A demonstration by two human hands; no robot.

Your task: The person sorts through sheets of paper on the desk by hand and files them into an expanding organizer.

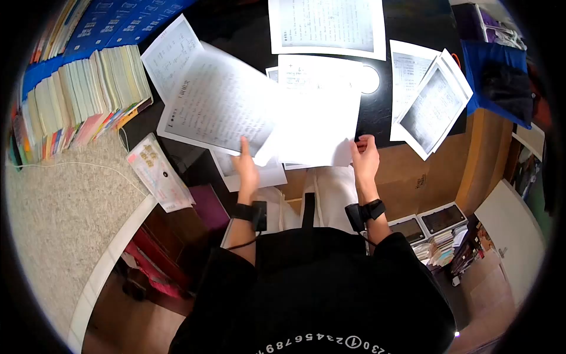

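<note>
My left hand grips a printed sheet by its lower edge, thumb on top and the other fingers hidden beneath. That sheet is tilted over another printed page. Between my hands, a blank white sheet covers part of a written page. My right hand is at the blank sheet's lower right edge, fingers curled and thumb against the paper. Below my left hand, a further page sticks out at the desk's front edge.
A large printed sheet lies at the back of the black desk. More printed pages overlap on the right. Rows of books and a clear plastic pouch are on the left. A blue bin stands at far right.
</note>
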